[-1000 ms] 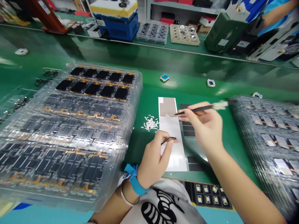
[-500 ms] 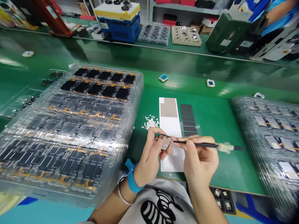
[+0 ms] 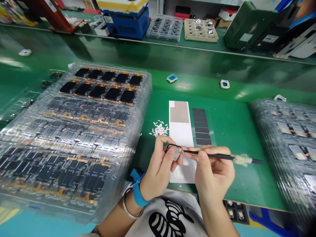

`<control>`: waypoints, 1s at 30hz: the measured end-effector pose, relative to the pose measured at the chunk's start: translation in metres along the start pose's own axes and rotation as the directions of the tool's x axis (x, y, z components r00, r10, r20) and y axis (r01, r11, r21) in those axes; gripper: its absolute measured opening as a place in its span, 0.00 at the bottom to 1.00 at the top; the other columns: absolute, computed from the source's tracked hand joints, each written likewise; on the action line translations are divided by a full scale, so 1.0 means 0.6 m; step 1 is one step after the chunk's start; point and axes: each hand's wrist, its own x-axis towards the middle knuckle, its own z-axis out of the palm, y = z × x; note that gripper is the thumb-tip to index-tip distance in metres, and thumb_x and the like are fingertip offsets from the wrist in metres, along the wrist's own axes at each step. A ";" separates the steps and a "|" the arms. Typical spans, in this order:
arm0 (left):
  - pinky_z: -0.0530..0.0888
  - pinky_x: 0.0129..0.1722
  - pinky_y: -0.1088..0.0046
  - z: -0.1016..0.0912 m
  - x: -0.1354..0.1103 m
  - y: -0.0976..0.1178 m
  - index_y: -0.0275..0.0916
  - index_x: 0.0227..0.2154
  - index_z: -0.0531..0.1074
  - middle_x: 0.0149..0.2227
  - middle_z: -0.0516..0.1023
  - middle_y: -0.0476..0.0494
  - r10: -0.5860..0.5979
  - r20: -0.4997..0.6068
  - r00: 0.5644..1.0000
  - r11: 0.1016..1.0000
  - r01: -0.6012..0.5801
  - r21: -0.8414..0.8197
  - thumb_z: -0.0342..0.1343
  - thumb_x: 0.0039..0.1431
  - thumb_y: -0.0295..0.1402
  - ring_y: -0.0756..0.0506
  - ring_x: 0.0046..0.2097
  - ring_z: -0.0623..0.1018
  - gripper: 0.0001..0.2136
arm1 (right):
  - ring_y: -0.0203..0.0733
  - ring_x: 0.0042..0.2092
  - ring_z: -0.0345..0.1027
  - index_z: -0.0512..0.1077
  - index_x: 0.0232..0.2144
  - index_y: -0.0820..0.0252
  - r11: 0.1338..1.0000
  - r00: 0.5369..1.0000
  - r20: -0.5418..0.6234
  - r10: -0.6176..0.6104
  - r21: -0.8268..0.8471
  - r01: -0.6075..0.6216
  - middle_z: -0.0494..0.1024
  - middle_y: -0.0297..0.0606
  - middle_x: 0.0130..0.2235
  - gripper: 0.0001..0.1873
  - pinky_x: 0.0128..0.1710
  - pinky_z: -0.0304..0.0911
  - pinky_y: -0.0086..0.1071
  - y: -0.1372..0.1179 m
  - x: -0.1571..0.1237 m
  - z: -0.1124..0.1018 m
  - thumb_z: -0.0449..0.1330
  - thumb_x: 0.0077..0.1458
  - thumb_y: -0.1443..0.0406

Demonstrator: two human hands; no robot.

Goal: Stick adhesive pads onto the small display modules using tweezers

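Note:
Pinched between the thumb and fingers of my left hand (image 3: 160, 164) is a small square display module (image 3: 177, 153), with a dark rim and a silvery-grey back facing me. My right hand (image 3: 214, 171) grips a slim black rod-shaped tool (image 3: 219, 156) like a pen. The tool's tip meets the module's right edge, beside a small orange part. Pale tape (image 3: 242, 160) is wrapped round the tool's rear. Beneath both hands lies a white sheet (image 3: 181, 135) with a grey-brown patch at its top. Left of the sheet is a pile of tiny white pieces (image 3: 159, 128).
Stacked clear trays (image 3: 145, 98) of black screens stand at left; another tray stack (image 3: 261, 115) is at right. Dark strips (image 3: 201, 126) lie right of the sheet. Watch-case frames (image 3: 172, 78) rest by the back ledge. A shelf behind holds a blue box (image 3: 128, 23) and parts trays.
The camera view has shifted slightly. Both hands still hold the module and the tool, whose tip stays at the module's right edge; the module looks slightly turned.

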 end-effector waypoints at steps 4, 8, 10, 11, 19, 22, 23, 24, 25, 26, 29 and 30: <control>0.63 0.26 0.79 -0.001 -0.001 0.000 0.43 0.43 0.60 0.28 0.68 0.54 -0.001 -0.006 1.000 1.000 0.001 0.007 0.43 0.77 0.38 0.53 0.27 0.65 0.06 | 0.41 0.39 0.83 0.71 0.37 0.54 0.999 1.000 -0.002 0.007 -0.051 -0.007 0.81 0.33 0.35 0.05 0.34 0.81 0.30 0.000 -0.001 -0.001 0.64 0.61 0.69; 0.63 0.26 0.79 -0.002 -0.001 0.002 0.43 0.43 0.60 0.28 0.68 0.54 -0.001 0.002 1.000 1.000 0.001 0.001 0.44 0.76 0.38 0.53 0.26 0.64 0.06 | 0.40 0.39 0.82 0.72 0.37 0.54 0.999 1.000 0.002 0.013 -0.049 -0.013 0.80 0.33 0.35 0.05 0.35 0.81 0.30 -0.002 -0.001 -0.001 0.63 0.61 0.69; 0.62 0.26 0.79 -0.002 -0.001 0.002 0.42 0.43 0.61 0.28 0.68 0.53 -0.005 0.001 1.000 1.000 0.005 -0.002 0.43 0.76 0.38 0.53 0.26 0.64 0.06 | 0.40 0.39 0.82 0.72 0.37 0.54 0.999 1.000 0.007 0.019 -0.037 -0.018 0.80 0.32 0.35 0.05 0.35 0.81 0.30 -0.002 -0.001 -0.001 0.63 0.62 0.69; 0.62 0.26 0.79 -0.002 0.000 0.001 0.43 0.43 0.61 0.28 0.68 0.53 -0.007 -0.001 1.000 1.000 0.007 -0.003 0.43 0.77 0.38 0.53 0.27 0.64 0.06 | 0.40 0.39 0.82 0.72 0.37 0.54 0.999 1.000 0.009 0.019 -0.031 -0.019 0.80 0.32 0.35 0.05 0.35 0.81 0.30 -0.003 -0.001 -0.001 0.63 0.62 0.70; 0.63 0.25 0.79 -0.002 -0.001 0.000 0.43 0.43 0.61 0.28 0.68 0.53 -0.016 -0.010 1.000 1.000 0.016 0.000 0.44 0.76 0.39 0.52 0.27 0.65 0.07 | 0.41 0.39 0.83 0.72 0.37 0.56 0.997 1.000 -0.018 0.020 -0.078 -0.021 0.80 0.34 0.35 0.04 0.35 0.82 0.31 -0.003 -0.001 -0.001 0.64 0.61 0.69; 0.63 0.25 0.79 -0.001 -0.002 0.001 0.43 0.43 0.61 0.28 0.68 0.53 -0.017 -0.011 1.000 1.000 0.017 0.000 0.44 0.76 0.39 0.52 0.27 0.65 0.07 | 0.41 0.39 0.83 0.71 0.37 0.55 0.997 1.000 -0.013 0.017 -0.073 -0.018 0.81 0.34 0.36 0.05 0.35 0.82 0.30 -0.003 -0.001 -0.002 0.64 0.60 0.69; 0.63 0.25 0.79 -0.001 -0.002 0.001 0.43 0.43 0.61 0.28 0.68 0.53 -0.014 -0.011 1.000 1.000 0.014 -0.004 0.44 0.76 0.39 0.52 0.27 0.66 0.07 | 0.41 0.39 0.83 0.72 0.37 0.55 0.998 1.000 -0.009 0.014 -0.066 -0.015 0.81 0.34 0.36 0.06 0.35 0.81 0.30 -0.003 -0.001 -0.002 0.64 0.60 0.70; 0.63 0.25 0.79 -0.001 -0.002 0.001 0.44 0.43 0.61 0.28 0.68 0.53 -0.011 -0.011 1.000 1.000 0.011 -0.008 0.44 0.76 0.39 0.52 0.27 0.66 0.06 | 0.41 0.39 0.83 0.72 0.37 0.55 0.998 1.000 -0.006 0.015 -0.061 -0.015 0.81 0.34 0.36 0.06 0.35 0.81 0.30 -0.003 -0.001 -0.002 0.64 0.60 0.70; 0.63 0.25 0.79 -0.001 -0.001 0.000 0.44 0.43 0.61 0.28 0.68 0.53 -0.009 -0.013 1.000 1.000 0.009 -0.010 0.44 0.76 0.39 0.51 0.27 0.66 0.06 | 0.41 0.39 0.83 0.72 0.37 0.55 0.998 1.000 -0.004 0.017 -0.059 -0.017 0.81 0.34 0.36 0.06 0.35 0.82 0.30 -0.003 -0.001 -0.002 0.64 0.60 0.70; 0.63 0.25 0.79 -0.001 -0.001 0.000 0.43 0.43 0.61 0.28 0.68 0.53 -0.009 -0.015 1.000 1.000 0.009 -0.011 0.44 0.76 0.39 0.51 0.27 0.66 0.06 | 0.41 0.39 0.83 0.72 0.37 0.55 0.998 1.000 -0.003 0.019 -0.060 -0.019 0.81 0.34 0.36 0.05 0.35 0.82 0.30 -0.003 -0.001 -0.002 0.64 0.60 0.70; 0.63 0.25 0.79 -0.002 -0.001 0.000 0.43 0.43 0.61 0.28 0.68 0.53 -0.014 -0.016 1.000 1.000 0.014 -0.006 0.45 0.76 0.39 0.51 0.27 0.66 0.07 | 0.40 0.39 0.83 0.72 0.37 0.55 0.997 1.000 -0.006 0.025 -0.067 -0.026 0.81 0.34 0.36 0.05 0.36 0.81 0.30 -0.004 -0.001 -0.003 0.64 0.61 0.70; 0.63 0.25 0.78 -0.002 -0.001 0.000 0.43 0.43 0.61 0.28 0.68 0.53 -0.016 -0.015 1.000 1.000 0.016 -0.004 0.45 0.76 0.40 0.51 0.27 0.66 0.07 | 0.40 0.39 0.83 0.72 0.37 0.55 0.997 1.000 -0.007 0.023 -0.068 -0.023 0.81 0.33 0.36 0.05 0.35 0.81 0.30 -0.004 -0.001 -0.003 0.64 0.61 0.69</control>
